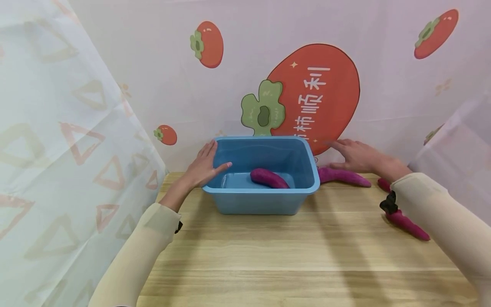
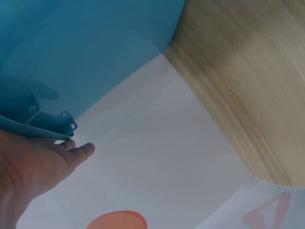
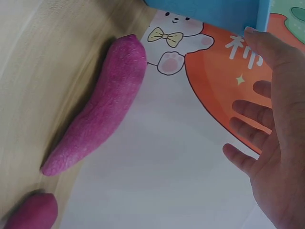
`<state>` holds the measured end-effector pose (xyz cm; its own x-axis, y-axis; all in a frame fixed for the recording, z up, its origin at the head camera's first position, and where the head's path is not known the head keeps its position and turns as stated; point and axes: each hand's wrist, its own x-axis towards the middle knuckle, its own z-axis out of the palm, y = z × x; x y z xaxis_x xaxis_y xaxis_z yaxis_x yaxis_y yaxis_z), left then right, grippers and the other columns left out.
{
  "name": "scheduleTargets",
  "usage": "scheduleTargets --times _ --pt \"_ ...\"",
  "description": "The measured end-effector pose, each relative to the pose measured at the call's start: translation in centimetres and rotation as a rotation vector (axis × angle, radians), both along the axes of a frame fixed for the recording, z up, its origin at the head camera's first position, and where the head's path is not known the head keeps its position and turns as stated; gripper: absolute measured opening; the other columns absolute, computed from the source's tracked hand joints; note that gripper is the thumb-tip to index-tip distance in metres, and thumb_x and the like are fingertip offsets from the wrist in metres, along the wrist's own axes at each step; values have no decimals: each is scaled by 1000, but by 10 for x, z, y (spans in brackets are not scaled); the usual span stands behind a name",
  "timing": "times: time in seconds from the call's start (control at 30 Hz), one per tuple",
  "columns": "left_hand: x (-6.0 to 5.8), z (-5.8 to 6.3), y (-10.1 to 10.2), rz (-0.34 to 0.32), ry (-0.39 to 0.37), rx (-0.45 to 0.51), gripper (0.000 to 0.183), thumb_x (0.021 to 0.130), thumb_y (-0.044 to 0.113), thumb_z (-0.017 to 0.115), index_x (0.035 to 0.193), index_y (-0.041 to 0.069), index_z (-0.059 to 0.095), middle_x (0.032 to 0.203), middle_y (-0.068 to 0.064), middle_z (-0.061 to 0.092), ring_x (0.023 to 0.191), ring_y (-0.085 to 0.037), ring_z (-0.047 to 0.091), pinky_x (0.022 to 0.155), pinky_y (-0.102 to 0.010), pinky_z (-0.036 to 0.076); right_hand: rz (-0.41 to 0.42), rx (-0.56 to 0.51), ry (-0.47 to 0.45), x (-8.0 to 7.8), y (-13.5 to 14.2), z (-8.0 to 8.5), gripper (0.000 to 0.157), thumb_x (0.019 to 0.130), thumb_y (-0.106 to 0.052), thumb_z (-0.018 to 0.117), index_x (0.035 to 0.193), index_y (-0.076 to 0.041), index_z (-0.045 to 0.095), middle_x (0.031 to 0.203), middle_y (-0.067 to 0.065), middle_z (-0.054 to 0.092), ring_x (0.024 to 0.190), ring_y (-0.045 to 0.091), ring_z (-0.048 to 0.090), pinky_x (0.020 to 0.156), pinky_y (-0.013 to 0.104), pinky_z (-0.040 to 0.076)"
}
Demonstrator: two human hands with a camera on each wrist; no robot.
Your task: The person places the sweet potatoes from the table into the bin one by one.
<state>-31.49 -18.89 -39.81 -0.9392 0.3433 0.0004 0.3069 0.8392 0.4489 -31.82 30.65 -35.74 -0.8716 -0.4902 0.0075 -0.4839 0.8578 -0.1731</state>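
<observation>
A blue plastic bin stands on the table against the back sheet, with one purple sweet potato lying inside. My left hand rests on the bin's left rim, fingers along the edge and thumb stretched over the opening. Just right of the bin lies another, curved sweet potato on the tabletop. Over it hovers my right hand, fingers extended and spread, holding nothing. In the right wrist view the thumb tip overlaps the bin's edge, and the palm is apart from the sweet potato.
Farther right, near my right sleeve, lie a sweet potato and the end of another, partly hidden by the arm. The wooden table stretches toward me. Printed sheets hang behind and at both sides.
</observation>
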Motion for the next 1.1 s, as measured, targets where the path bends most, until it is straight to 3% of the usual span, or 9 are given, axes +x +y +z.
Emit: scheduleTargets --times 0.63,1.1 --pt "0 -1 1 16 -8 6 103 102 67 49 170 6 0 179 -11 -3 165 -34 -4 129 -62 12 53 -23 3 -2 6 -22 79 92 -39 82 155 -1 50 148 26 59 135 50 57 103 72 49" --pt "0 -2 1 16 -9 17 103 103 66 49 170 6 0 179 -11 -3 165 -34 -4 129 -63 12 14 7 -90 -4 11 -39 90 88 -43 85 157 -1 45 155 29 51 140 56 47 105 78 42"
